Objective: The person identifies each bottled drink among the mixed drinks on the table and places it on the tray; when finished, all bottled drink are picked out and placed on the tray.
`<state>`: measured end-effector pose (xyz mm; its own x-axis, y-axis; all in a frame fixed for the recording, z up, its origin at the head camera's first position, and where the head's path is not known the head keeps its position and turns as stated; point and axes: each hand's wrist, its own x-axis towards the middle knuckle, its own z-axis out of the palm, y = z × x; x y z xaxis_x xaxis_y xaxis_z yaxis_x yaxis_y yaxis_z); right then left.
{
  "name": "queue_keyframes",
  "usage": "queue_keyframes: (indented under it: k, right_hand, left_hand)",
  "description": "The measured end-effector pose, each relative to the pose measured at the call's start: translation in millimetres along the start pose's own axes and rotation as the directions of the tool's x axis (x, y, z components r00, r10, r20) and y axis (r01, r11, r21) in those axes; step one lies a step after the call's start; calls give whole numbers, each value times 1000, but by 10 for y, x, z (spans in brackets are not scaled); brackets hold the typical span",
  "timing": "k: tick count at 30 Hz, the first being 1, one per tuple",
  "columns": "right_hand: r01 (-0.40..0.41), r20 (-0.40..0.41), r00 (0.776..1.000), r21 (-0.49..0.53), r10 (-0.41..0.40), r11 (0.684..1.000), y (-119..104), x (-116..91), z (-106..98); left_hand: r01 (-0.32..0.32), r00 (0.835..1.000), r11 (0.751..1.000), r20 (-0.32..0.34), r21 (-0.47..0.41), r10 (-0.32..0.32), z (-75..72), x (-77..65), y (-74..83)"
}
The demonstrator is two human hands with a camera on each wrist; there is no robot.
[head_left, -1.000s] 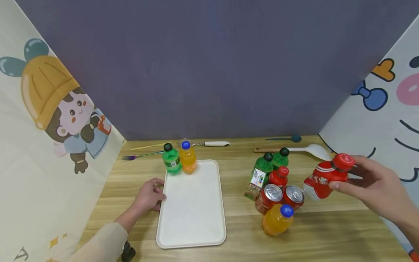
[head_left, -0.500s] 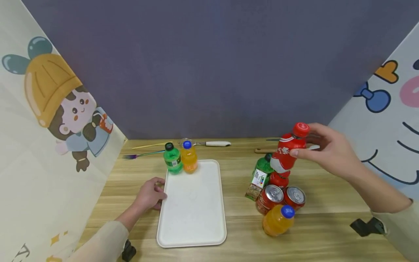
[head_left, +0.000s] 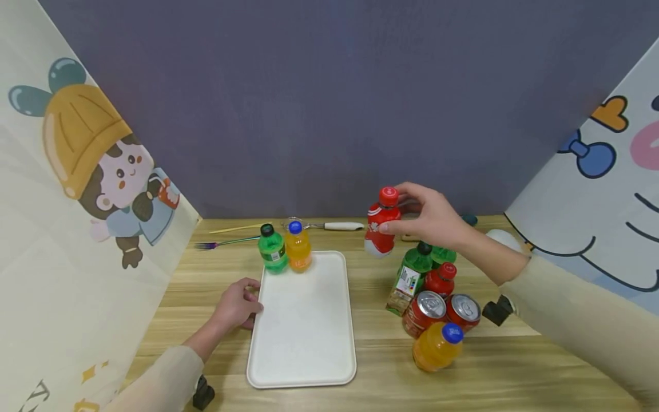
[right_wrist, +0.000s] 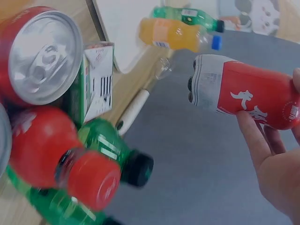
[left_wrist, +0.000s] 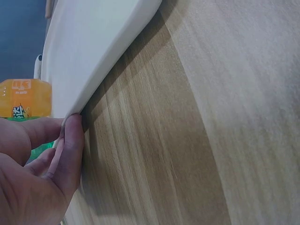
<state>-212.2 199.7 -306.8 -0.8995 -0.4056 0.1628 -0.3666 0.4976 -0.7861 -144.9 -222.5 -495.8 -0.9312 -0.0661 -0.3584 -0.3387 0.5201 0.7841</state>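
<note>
Upright, slightly tilted and off the table, a red soda bottle (head_left: 380, 230) hangs to the right of the tray's far end; my right hand (head_left: 435, 220) grips it between thumb and fingers. With thumb and fingers, my left hand (head_left: 237, 307) pinches the left rim of the white tray (head_left: 304, 326); the left wrist view shows this thumb (left_wrist: 71, 150) at the edge. A green soda bottle (head_left: 273, 254) and an orange soda bottle (head_left: 298, 254) stand together at the tray's far left corner.
Right of the tray cluster another red bottle (head_left: 439, 281), green bottles (head_left: 418, 260), a drink carton (head_left: 404, 289), red cans (head_left: 426, 312) and an orange bottle (head_left: 433, 348). A fork (head_left: 208, 246), white-handled strainer (head_left: 344, 226) and white spoon (head_left: 503, 238) lie near the back wall.
My right hand has carried the red bottle leftward from the far right, past the drinks cluster, towards the tray. The left hand and the tray have stayed in place.
</note>
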Motion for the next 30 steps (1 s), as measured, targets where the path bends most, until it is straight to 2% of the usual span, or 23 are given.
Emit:
queue_keyframes:
  k: [6, 11, 17, 23, 30]
  right_hand:
    - [1, 58, 998, 53, -4, 999, 52, 273, 314]
    - [-15, 83, 997, 50, 10, 999, 113, 445, 557]
    - [-84, 114, 990, 38, 79, 996, 198, 611, 831]
    - [-113, 148, 983, 9, 111, 994, 351, 732, 1086]
    - [-160, 156, 976, 54, 150, 986, 464, 815, 1328]
  left_hand:
    - [2, 1000, 1000, -5, 10, -2, 6, 23, -24]
    - [2, 1000, 1000, -11, 18, -2, 3, 8, -11]
    - [-5, 1000, 1000, -18, 19, 6, 2, -29, 17]
    - [0, 1000, 1000, -19, 0, 0, 17, 18, 1]
    - [2, 1000, 1000, -21, -2, -2, 25, 38, 8]
